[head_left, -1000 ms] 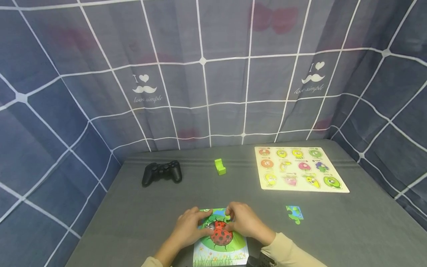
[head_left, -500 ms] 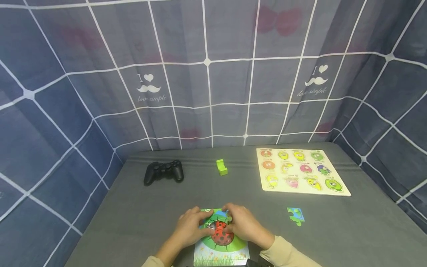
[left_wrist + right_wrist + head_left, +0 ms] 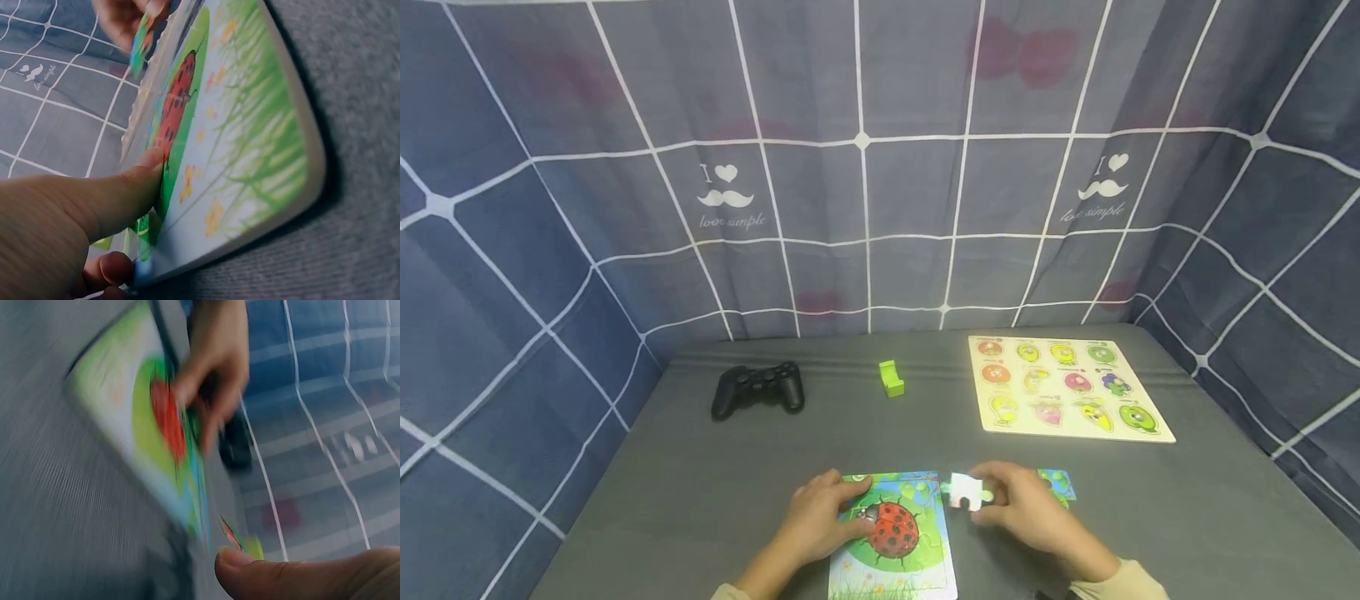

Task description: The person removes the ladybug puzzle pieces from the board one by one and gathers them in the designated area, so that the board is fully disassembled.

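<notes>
A ladybug jigsaw puzzle (image 3: 917, 567) lies flat at the front of the table. My left hand (image 3: 815, 518) grips its left side, thumb (image 3: 134, 197) on the printed face by the ladybug and the other fingers at the edge. Just right of the puzzle's upper corner, my right hand (image 3: 1026, 508) pinches a puzzle piece (image 3: 964, 492) between thumb and fingers, its white back toward the head view. In the left wrist view the piece (image 3: 141, 50) shows its green and red print. The right wrist view is blurred; the right thumb (image 3: 250, 569) shows there beside the piece.
Another puzzle piece (image 3: 1057, 482), blue and green, lies partly hidden behind my right hand. Farther back are a black game controller (image 3: 757, 390), a small lime-green block (image 3: 891, 379) and a cream fruit puzzle board (image 3: 1067, 387). A checked curtain (image 3: 910, 183) rises behind the table.
My right hand has left the puzzle's upper right part and moved right, now with a piece lifted and turned white side up. My left hand has stayed on the puzzle.
</notes>
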{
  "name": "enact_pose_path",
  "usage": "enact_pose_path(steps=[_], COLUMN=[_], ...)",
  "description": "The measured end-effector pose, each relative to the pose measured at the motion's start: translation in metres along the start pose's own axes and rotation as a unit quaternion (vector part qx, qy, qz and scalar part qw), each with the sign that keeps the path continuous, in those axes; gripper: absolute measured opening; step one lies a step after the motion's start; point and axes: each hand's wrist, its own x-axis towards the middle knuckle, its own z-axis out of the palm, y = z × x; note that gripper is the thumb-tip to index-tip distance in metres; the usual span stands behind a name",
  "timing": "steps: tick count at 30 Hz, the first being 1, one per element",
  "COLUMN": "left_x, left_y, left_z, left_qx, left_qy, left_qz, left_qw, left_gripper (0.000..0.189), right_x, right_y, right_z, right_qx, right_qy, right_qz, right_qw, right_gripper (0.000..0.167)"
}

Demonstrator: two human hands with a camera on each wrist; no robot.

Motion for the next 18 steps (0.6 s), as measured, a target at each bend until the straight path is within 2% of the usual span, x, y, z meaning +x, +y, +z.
enact_pose_path(steps=[3,8,12,18], left_x=[0.000,0.001,0.002,0.003], left_y=[0.000,0.001,-0.002,-0.010], left_z=[0.001,-0.006,-0.009,-0.012], left_qx=[0.002,0.018,0.016,0.006], left_qy=[0.001,0.004,0.000,0.001], left_qz=[0.002,-0.002,-0.016,-0.029], left_qw=[1.0000,0.9998,0.9998,0.9996], left_gripper=[0.063,0.063,0.062,0.061], right_x=[-0.025,-0.048,-0.059,-0.062], right_y=[0.022,0.047,0.058,0.064], right_z=[-0.028,-0.063,-0.077,-0.091], right_qx=[-0.014,-0.028,-0.030,-0.020], right_qy=[0.029,0.049,0.055,0.086], right_qz=[0.057,0.144,0.152,0.155], right_qw=[0.9979,0.9879,0.9863,0.9840], right_gripper=[0.052,0.058,0.058,0.058])
